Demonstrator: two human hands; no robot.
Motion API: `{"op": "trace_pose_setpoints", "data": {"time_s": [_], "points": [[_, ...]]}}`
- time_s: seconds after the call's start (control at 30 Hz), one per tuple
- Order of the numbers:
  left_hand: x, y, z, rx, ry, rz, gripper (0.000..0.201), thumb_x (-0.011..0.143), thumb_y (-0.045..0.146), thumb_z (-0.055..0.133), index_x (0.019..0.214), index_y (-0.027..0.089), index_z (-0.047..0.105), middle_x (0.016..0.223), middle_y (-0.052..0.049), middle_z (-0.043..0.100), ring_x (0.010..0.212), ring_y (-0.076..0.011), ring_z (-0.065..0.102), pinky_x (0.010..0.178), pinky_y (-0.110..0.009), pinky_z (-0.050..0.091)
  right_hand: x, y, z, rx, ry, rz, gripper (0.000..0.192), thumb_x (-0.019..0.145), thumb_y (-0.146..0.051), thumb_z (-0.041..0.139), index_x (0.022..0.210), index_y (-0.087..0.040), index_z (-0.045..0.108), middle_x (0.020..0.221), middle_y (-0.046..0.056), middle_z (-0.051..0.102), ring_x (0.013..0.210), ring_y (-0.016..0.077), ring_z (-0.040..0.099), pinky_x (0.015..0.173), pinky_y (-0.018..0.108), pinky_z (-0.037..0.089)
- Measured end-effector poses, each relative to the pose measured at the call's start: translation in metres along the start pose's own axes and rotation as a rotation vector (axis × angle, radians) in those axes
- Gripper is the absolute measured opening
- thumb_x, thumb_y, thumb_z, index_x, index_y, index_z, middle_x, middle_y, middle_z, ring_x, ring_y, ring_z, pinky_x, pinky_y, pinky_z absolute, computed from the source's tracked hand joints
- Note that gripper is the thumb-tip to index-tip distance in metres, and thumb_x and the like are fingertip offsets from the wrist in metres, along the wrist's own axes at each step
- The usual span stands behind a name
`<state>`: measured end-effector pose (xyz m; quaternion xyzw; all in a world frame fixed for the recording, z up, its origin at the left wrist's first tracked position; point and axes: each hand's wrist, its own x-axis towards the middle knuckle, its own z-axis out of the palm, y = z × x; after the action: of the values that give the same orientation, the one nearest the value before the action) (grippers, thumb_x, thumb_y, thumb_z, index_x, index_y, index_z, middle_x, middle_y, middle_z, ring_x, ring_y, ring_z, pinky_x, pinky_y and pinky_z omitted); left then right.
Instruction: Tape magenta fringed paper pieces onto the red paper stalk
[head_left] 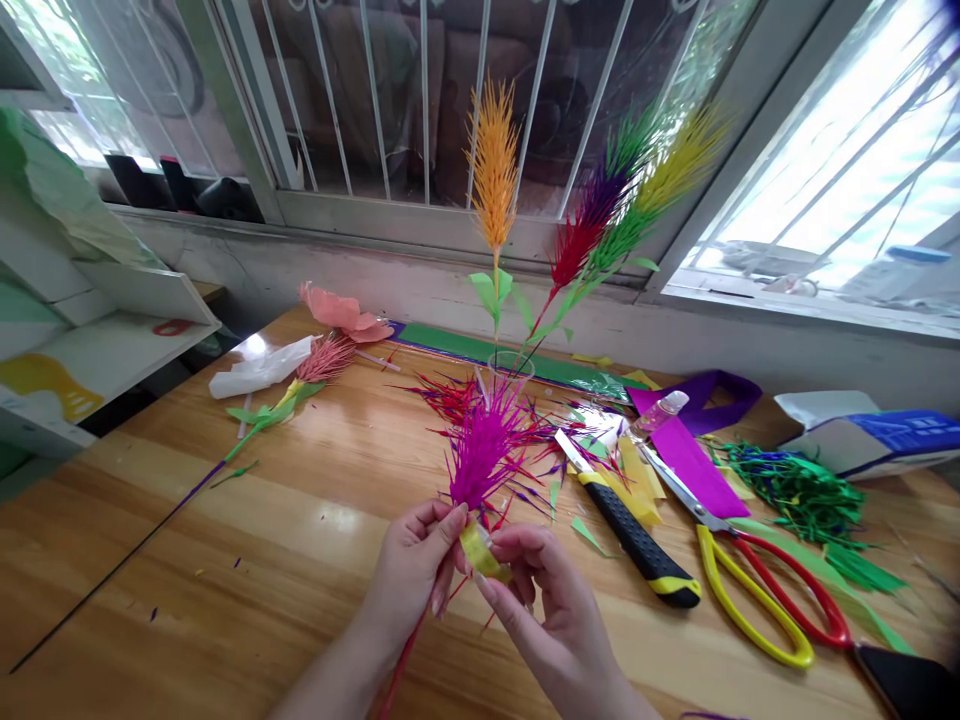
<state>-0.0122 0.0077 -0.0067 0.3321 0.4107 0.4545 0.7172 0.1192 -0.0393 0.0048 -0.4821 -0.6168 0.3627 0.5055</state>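
Observation:
My left hand [421, 552] pinches the stem just under a magenta paper wheat ear [486, 448], which points up and away from me. A thin red stem [399, 668] runs down below that hand. My right hand [541, 588] grips a small roll of yellow tape [480, 550] between thumb and fingers, right beside the base of the ear. Whether the tape's end sticks to the stem is hidden by my fingers. Behind the ear, loose red and purple paper spikes [444, 400] lie spread on the wooden table [247, 580].
An orange ear [493, 165] and multicoloured ears [600, 215] stand in a clear cup [513, 364]. On the right lie a utility knife [637, 535], scissors [750, 590], green shreds [799, 495] and a blue-white box [885, 432]. A pink flower stem [255, 425] lies at left.

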Motion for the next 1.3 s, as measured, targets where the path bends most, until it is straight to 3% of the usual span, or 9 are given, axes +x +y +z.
{"op": "trace_pose_setpoints", "data": {"time_s": [0.13, 0.37, 0.5, 0.63, 0.8, 1.0, 1.13, 1.3], "points": [[0.001, -0.005, -0.001, -0.034, -0.015, 0.032, 0.032, 0.066, 0.046, 0.063, 0.064, 0.014, 0.056, 0.033, 0.006, 0.050, 0.020, -0.0046, 0.036, 0.023, -0.014, 0.027, 0.003, -0.003, -0.003, 0.049, -0.032, 0.044, 0.017, 0.079, -0.021, 0.055, 0.094, -0.024, 0.048, 0.078, 0.001, 0.052, 0.067, 0.0116, 0.050, 0.054, 0.020, 0.043], [0.001, -0.005, 0.005, -0.188, -0.070, -0.039, 0.036, 0.062, 0.045, 0.067, 0.053, 0.016, 0.047, 0.032, 0.009, 0.045, 0.020, -0.0004, 0.025, 0.024, -0.014, 0.027, 0.005, 0.001, -0.011, 0.058, -0.040, 0.054, 0.019, 0.079, -0.022, 0.056, 0.095, -0.025, 0.046, 0.083, 0.001, 0.053, 0.072, 0.0119, 0.050, 0.058, 0.020, 0.043], [0.000, -0.001, 0.009, -0.158, -0.092, -0.117, 0.036, 0.067, 0.047, 0.062, 0.056, 0.015, 0.048, 0.029, 0.010, 0.038, 0.022, -0.0009, 0.025, 0.027, -0.013, 0.026, 0.004, 0.004, -0.009, 0.042, -0.025, 0.037, 0.018, 0.080, -0.022, 0.055, 0.096, -0.026, 0.047, 0.085, 0.000, 0.053, 0.069, 0.0110, 0.048, 0.058, 0.020, 0.042], [-0.002, 0.001, 0.010, -0.096, -0.124, -0.156, 0.038, 0.073, 0.049, 0.055, 0.058, 0.015, 0.048, 0.031, 0.009, 0.041, 0.024, -0.0011, 0.027, 0.029, -0.013, 0.029, 0.004, 0.003, -0.008, 0.034, -0.027, 0.031, 0.017, 0.080, -0.023, 0.055, 0.095, -0.026, 0.048, 0.085, 0.001, 0.053, 0.068, 0.0113, 0.046, 0.058, 0.021, 0.042], [0.002, -0.005, 0.004, -0.136, -0.148, -0.072, 0.034, 0.072, 0.047, 0.056, 0.062, 0.017, 0.046, 0.030, 0.010, 0.041, 0.021, -0.0018, 0.022, 0.026, -0.014, 0.026, 0.006, -0.001, -0.008, 0.103, -0.033, 0.113, 0.016, 0.080, -0.027, 0.055, 0.093, -0.024, 0.047, 0.081, 0.001, 0.050, 0.070, 0.0117, 0.046, 0.058, 0.021, 0.041], [-0.002, -0.005, 0.006, -0.290, -0.124, -0.020, 0.032, 0.072, 0.041, 0.060, 0.059, 0.017, 0.044, 0.033, 0.013, 0.032, 0.022, -0.0002, 0.016, 0.027, -0.014, 0.028, 0.011, 0.002, -0.013, 0.252, -0.155, 0.269, 0.021, 0.080, -0.036, 0.054, 0.089, -0.020, 0.046, 0.079, 0.001, 0.050, 0.072, 0.0133, 0.049, 0.065, 0.027, 0.042], [-0.004, 0.000, 0.008, -0.288, -0.097, -0.073, 0.028, 0.070, 0.040, 0.062, 0.064, 0.015, 0.051, 0.033, 0.012, 0.033, 0.023, 0.0001, 0.018, 0.029, -0.014, 0.029, 0.011, 0.004, -0.015, 0.194, -0.179, 0.238, 0.021, 0.080, -0.036, 0.054, 0.089, -0.019, 0.048, 0.079, 0.002, 0.051, 0.072, 0.0139, 0.049, 0.064, 0.027, 0.042], [-0.001, -0.003, 0.005, -0.133, -0.074, -0.092, 0.033, 0.069, 0.047, 0.060, 0.064, 0.015, 0.053, 0.034, 0.011, 0.036, 0.026, -0.0016, 0.020, 0.029, -0.016, 0.029, 0.009, 0.003, -0.016, 0.020, -0.120, 0.152, 0.014, 0.080, -0.030, 0.053, 0.088, -0.019, 0.051, 0.078, 0.002, 0.052, 0.066, 0.0122, 0.047, 0.058, 0.024, 0.042]]}}
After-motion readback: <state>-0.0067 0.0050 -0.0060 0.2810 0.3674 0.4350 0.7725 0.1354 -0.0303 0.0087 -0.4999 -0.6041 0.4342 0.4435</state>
